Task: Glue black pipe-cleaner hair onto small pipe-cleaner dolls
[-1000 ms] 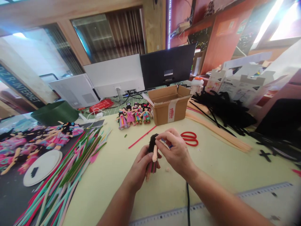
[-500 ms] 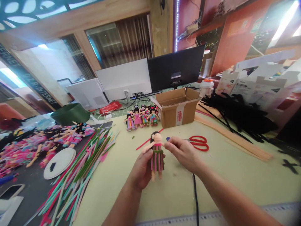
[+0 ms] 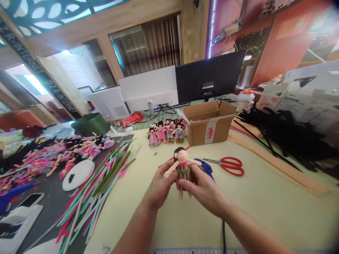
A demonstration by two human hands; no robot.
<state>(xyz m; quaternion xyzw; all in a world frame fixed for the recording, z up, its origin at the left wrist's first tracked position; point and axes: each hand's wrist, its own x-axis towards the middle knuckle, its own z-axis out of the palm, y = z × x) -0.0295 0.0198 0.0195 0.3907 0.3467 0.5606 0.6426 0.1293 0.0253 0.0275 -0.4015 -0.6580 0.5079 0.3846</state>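
Note:
A small doll (image 3: 183,170) with black hair and a pink-and-green striped skirt is held upright over the pale green mat. My left hand (image 3: 160,185) grips it from the left, thumb near its waist. From the right, my right hand (image 3: 203,187) has its thumb and fingers closed on the skirt. The doll's arms stretch out to both sides and its legs hang below. Behind my right hand lies a blue tool (image 3: 206,168), partly hidden. Red-handled scissors (image 3: 231,165) rest to the right of it.
Several finished dolls (image 3: 165,133) stand beside an open cardboard box (image 3: 209,132). Colourful fuzzy stems (image 3: 102,187) and a white lid (image 3: 79,175) lie at the left, near a pile of doll parts. Black stems (image 3: 291,137) are heaped at the right.
My right hand has moved down from the doll's arm onto its skirt. More of the blue tool now shows behind that hand. The whole view has shifted, with objects appearing further right.

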